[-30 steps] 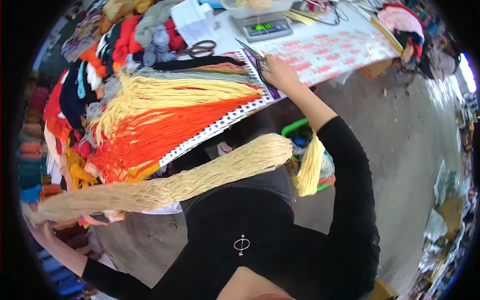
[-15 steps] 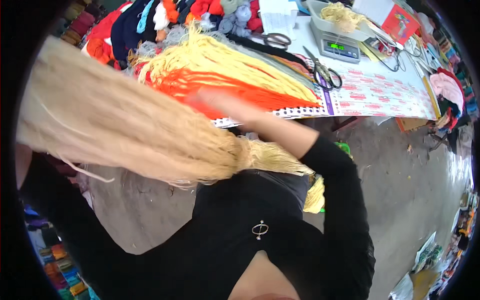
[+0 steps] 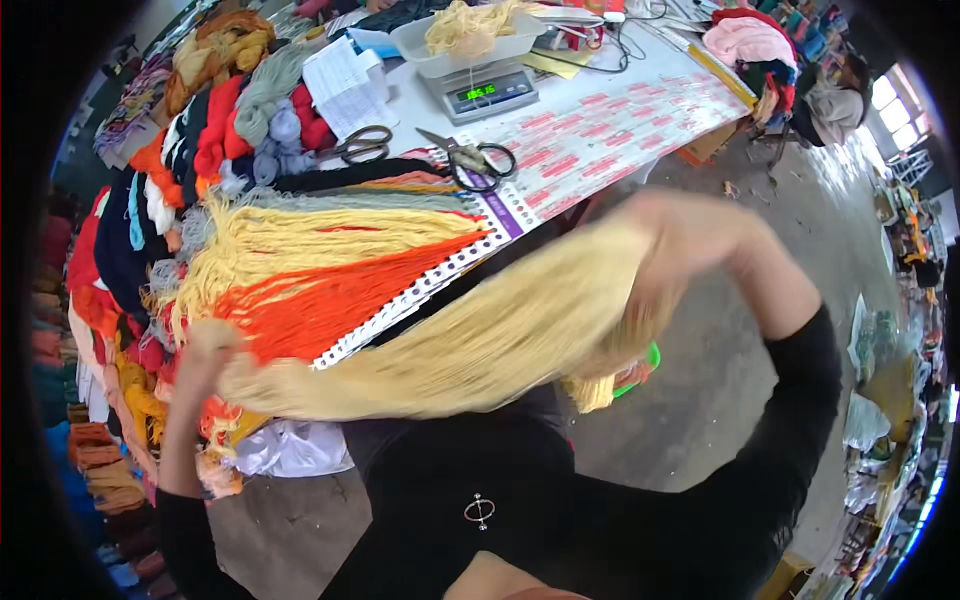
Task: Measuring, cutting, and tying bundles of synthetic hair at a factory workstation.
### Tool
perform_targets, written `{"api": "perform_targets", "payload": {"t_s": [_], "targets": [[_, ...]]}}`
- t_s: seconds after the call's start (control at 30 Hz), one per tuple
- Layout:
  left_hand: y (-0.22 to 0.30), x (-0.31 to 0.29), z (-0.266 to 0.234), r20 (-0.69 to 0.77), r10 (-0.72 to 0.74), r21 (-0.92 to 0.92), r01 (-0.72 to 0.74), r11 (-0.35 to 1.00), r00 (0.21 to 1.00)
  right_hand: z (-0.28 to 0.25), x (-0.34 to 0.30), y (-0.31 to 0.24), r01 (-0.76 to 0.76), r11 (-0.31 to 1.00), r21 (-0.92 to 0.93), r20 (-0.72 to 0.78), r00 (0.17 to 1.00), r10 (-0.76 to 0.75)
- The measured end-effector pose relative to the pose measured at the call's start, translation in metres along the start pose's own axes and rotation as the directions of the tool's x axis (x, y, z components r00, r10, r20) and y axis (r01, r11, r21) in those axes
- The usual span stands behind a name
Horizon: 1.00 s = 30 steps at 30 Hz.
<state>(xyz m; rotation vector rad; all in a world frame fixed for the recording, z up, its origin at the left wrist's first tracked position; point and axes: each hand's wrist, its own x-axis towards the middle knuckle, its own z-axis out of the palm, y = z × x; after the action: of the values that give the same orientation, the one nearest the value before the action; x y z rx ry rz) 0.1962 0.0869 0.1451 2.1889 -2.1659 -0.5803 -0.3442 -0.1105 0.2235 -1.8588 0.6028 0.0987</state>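
A thick hank of pale cream yarn (image 3: 450, 350) stretches across in front of my body, blurred by motion. My left hand (image 3: 208, 350) is closed on its left end. At its right end my right hand (image 3: 690, 240) grips the yarn, its fingers smeared, with some strands hanging below. Just beyond the hank, yellow yarn strands (image 3: 340, 228) and orange yarn strands (image 3: 340, 295) lie side by side on the table, their ends along a white strip with a row of black holes (image 3: 400, 305).
Two pairs of black-handled scissors (image 3: 478, 163) (image 3: 362, 146) lie beyond the strands. A digital scale (image 3: 485, 95) carries a plastic tray (image 3: 470, 55) of cream yarn. Coloured yarn hanks (image 3: 235, 120) are heaped at the left. A white plastic bag (image 3: 292, 448) lies near the front left.
The hank swung from the upper left to lie across my front. My right hand left the orange strands and moved right to the hank's right end. The view turned to the right.
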Motion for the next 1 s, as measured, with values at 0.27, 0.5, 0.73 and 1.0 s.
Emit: {"api": "perform_targets", "payload": {"t_s": [0.27, 0.5, 0.73, 1.0], "targets": [[0.312, 0.258, -0.014, -0.073, 0.211, -0.997, -0.068, -0.033, 0.975, -0.298, -0.076, -0.005, -0.447, 0.52, -0.728, -0.682, 0.395, -0.615], [0.394, 0.32, -0.079, -0.341, 0.446, -0.928, -0.22, -0.301, 0.828, -0.364, -0.052, -0.034, -0.916, 0.301, -0.263, -0.831, 0.057, -0.554], [0.241, 0.21, 0.0, -0.094, 0.487, -0.868, -0.311, 0.387, 0.868, -0.264, 0.098, 0.282, -0.828, 0.554, -0.088, -0.994, 0.035, -0.105], [0.09, 0.093, -0.014, -0.097, -0.267, -0.934, 0.004, 0.356, 0.959, -0.259, 0.119, 0.3, -0.703, 0.706, -0.082, -0.984, 0.171, 0.056]]}}
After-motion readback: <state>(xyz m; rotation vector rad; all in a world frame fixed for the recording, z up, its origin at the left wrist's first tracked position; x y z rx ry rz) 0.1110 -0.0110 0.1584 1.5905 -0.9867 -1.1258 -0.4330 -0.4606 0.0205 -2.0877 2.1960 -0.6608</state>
